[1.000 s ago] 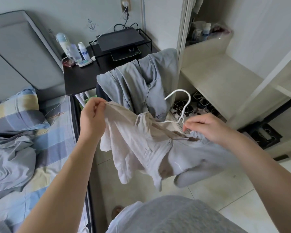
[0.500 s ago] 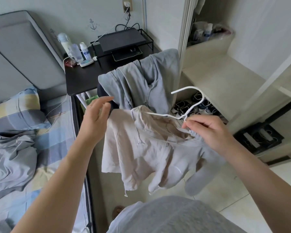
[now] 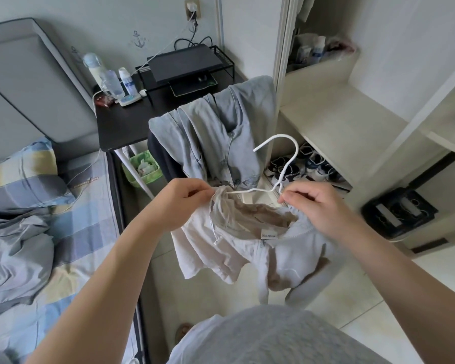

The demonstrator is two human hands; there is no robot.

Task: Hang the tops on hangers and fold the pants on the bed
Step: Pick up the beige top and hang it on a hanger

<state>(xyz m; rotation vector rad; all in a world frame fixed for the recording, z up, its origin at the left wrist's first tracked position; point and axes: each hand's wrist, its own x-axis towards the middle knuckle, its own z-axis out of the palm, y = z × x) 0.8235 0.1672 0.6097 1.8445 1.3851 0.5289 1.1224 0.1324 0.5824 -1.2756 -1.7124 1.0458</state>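
We are pinching the beige hoodie [image 3: 237, 248] at its neckline with both hands. Our left hand [image 3: 187, 203] is closing its fingertips on one edge, over an arm of the white wire hanger [image 3: 296, 151]. Our right hand [image 3: 318, 206] is nipping the fabric by the hanger's neck. The hoodie is hanging above the tiled floor [image 3: 352, 306], between the bed [image 3: 90, 232], where one grey garment [image 3: 13, 258] is lying, and the open wardrobe [image 3: 339, 127]. One blue-grey top [image 3: 221, 132] is draping over the chair [image 3: 158, 158] just ahead.

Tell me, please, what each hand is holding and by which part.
The left hand pinches the beige hoodie at its neck edge, over one arm of the white hanger. The right hand pinches the hanger just below its hook.
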